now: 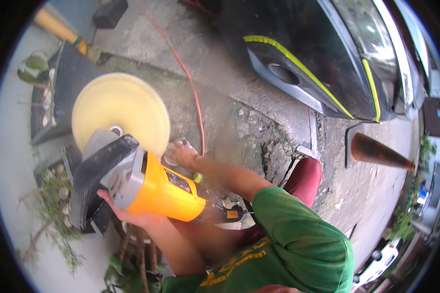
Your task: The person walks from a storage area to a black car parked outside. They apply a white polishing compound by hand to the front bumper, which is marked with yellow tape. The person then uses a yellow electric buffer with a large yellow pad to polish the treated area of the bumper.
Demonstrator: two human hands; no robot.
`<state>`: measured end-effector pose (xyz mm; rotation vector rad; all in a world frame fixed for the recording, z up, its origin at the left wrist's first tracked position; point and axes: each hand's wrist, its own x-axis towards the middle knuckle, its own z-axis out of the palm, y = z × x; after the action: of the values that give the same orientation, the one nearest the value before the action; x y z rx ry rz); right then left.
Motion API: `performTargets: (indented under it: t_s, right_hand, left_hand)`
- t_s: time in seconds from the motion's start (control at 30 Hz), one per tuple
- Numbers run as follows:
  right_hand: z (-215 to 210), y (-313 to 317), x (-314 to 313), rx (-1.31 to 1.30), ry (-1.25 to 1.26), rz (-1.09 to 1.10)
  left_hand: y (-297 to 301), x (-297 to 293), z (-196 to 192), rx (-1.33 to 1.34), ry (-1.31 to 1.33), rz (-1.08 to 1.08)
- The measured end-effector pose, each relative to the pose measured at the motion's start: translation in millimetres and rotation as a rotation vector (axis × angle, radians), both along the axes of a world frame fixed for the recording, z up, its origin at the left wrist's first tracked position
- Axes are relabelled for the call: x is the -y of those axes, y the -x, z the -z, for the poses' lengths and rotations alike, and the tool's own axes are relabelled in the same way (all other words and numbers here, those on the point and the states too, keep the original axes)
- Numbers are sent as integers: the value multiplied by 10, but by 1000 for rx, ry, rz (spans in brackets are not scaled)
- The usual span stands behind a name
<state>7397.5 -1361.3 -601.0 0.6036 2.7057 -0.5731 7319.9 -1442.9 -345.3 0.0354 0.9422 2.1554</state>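
An orange and grey power polisher point(168, 193) with a black front handle point(100, 176) lies across my lap. Its broad, round, pale yellow polishing pad point(132, 105) faces up and away from me. My left hand point(137, 215) grips the tool's grey head from below, and the body hides some of those fingers. Beside the pad's right edge is my right hand point(183, 154), its fingers bent around a small whitish thing that I cannot make out. Whether this thing touches the pad cannot be told.
A red cord point(186, 68) runs over the cracked concrete. At upper right stands a dark car bumper point(298, 73) edged with green tape. An orange traffic cone point(379, 151) is on the right. Planters and a leafy plant point(56, 215) line the left wall.
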Motion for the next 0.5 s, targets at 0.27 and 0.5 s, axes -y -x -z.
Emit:
performTargets:
  t_s: [0.27,0.5]
  right_hand:
    - [-383,-370,-420,-176,146,460]
    - [-2383,-1639,-879,-50,-128,799]
  left_hand:
    - [562,-804,388,-101,-43,195]
    - [643,-1443,947,109,-134,340]
